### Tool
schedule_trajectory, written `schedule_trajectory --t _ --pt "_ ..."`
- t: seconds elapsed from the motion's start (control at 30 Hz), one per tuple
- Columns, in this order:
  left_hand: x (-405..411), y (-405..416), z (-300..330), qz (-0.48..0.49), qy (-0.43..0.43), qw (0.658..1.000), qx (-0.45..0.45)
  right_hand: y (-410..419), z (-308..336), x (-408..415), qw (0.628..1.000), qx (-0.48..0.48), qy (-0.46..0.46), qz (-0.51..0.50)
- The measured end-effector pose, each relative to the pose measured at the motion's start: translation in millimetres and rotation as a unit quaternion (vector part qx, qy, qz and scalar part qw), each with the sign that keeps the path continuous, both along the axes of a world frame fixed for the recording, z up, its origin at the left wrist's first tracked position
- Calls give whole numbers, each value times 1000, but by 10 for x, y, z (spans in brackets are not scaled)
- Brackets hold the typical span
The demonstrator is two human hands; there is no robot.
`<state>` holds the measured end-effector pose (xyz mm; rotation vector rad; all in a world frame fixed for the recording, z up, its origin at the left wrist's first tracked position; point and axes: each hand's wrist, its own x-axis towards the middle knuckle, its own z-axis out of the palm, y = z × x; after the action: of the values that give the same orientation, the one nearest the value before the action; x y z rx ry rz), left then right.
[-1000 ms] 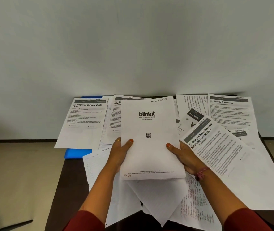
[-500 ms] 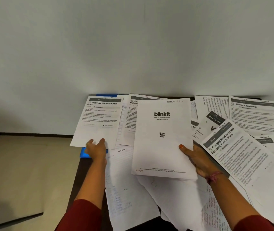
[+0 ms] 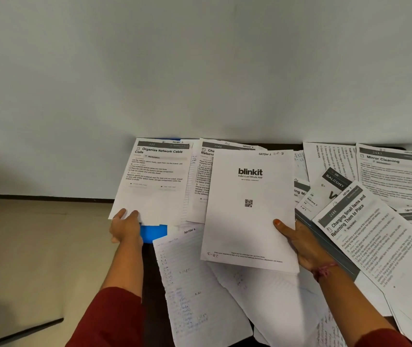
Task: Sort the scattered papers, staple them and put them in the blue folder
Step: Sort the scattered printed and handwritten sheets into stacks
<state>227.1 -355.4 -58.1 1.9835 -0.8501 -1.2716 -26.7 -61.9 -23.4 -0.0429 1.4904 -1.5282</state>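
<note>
- Holding the "blinkit" sheet (image 3: 248, 209) by its right edge, the right hand (image 3: 300, 244) has its thumb on top and fingers underneath; the page reads "India's Last Minute App", shows a QR code, and has "SECTION 1 2B-3" handwritten at its top.
- Left hand (image 3: 124, 227) pinches the lower left corner of the "Organize Network Cable Coils" sheet (image 3: 154, 181), numbered 120, at the tabletop's far left corner.
- Blue folder (image 3: 153, 232) lies under that sheet; only a corner and a strip at the far edge show, so its contents are hidden.
- Other printed pages spread toward the right edge: "Charging Small Items and Returning Them to Place" (image 3: 368, 241), "Mirror Cleaning" (image 3: 395, 176), and a "BALCONY" slip (image 3: 335, 182).
- Handwritten lined sheets (image 3: 187, 284) lie near the front edge of the dark tabletop (image 3: 152, 271).
</note>
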Motion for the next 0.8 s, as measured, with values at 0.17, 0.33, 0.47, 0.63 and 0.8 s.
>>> schedule_trajectory --t 0.17,0.33,0.47,0.63,0.8 --pt "-7 42 59 38 47 997 -37 -57 -15 -15 1000 1 -3 -7" --pt "-11 39 38 56 67 994 -67 -70 23 -19 1000 -2 -11 -16" --pt "-51 91 179 147 169 973 -64 -28 10 -49 1000 0 13 -10" --pt "-50 238 294 208 235 948 -49 38 65 -84 999 -11 19 -36" --pt "-145 574 392 192 243 949 -64 134 108 -125 998 -10 41 -55"
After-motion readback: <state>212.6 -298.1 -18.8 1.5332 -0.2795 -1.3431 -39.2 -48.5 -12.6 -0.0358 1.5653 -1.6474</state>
